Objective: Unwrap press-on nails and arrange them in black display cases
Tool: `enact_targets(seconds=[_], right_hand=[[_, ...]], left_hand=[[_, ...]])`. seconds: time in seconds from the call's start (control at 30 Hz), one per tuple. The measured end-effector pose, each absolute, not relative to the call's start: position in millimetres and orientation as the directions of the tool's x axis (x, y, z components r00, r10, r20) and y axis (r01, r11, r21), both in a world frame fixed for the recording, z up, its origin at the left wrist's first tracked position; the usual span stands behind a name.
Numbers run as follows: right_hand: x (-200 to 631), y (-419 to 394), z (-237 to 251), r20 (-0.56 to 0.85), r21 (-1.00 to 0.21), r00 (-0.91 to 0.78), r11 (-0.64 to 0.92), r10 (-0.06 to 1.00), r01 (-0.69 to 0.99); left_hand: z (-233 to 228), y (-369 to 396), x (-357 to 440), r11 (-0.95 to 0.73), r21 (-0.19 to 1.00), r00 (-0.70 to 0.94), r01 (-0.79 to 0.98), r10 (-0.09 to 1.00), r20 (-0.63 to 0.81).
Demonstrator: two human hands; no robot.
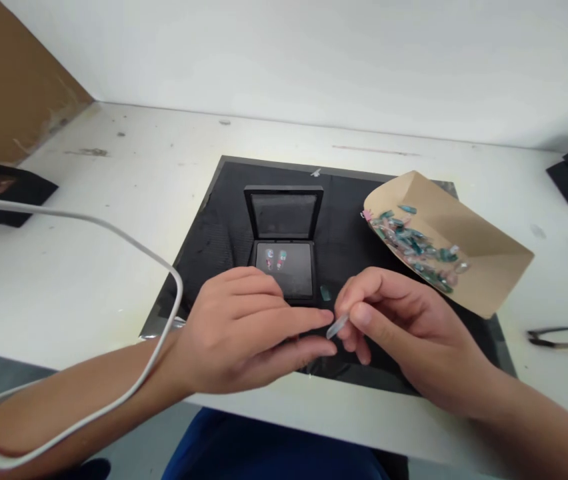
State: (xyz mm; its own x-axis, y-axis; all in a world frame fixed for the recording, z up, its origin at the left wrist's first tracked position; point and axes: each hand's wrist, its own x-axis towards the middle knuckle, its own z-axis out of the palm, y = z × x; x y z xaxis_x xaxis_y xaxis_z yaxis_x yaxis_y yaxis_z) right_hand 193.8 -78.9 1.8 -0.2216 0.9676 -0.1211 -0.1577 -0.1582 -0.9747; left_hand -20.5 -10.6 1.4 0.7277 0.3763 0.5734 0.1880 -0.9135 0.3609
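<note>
Mostly matte stuff here, with a few shiny bits

Black mat [214, 227] looks like matte woven cloth, the little box [284, 257] is smooth black plastic, the tray [469, 247] is plain brown cardboard, and the nail tips [414, 243] in it look glossy plastic.

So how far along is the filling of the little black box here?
Early on. Done: two small pieces lie in the open black box. In hand: the left hand and right hand pinch one clear piece between their fingertips, and a teal piece lies on the black mat beside the box. Left: a heap of pieces sits in the brown paper tray.
</note>
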Motion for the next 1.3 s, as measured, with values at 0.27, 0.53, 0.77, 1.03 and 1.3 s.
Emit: enact_targets(seconds=[0.27,0.53,0.77,1.03,1.3], right_hand=[[187,-81,0,-0.111,-0.993,-0.235,-0.101,0.966,0.055],[186,-86,-3,0.391,-0.823,-0.128,0.408,0.912,0.394],[187,-83,0,0.574,-0.555,-0.241,0.588,0.783,0.588],[189,-80,-3,0.564,-0.547,-0.234,0.571,0.792,0.613],[187,-59,-18,0.212,-0.651,-0.122,0.234,0.97,0.722]], left_hand=[[3,-18,-20,-0.605,0.789,0.657,0.113,0.641,0.397],[5,-22,-20,-0.053,0.99,0.783,0.13,0.618,-0.07],[2,-23,-16,0.257,0.957,0.717,0.134,0.641,-0.273],[3,-19,-23,-0.054,0.987,0.697,0.154,0.714,-0.07],[19,12,-53,-0.726,0.603,0.473,0.332,0.681,0.56]])
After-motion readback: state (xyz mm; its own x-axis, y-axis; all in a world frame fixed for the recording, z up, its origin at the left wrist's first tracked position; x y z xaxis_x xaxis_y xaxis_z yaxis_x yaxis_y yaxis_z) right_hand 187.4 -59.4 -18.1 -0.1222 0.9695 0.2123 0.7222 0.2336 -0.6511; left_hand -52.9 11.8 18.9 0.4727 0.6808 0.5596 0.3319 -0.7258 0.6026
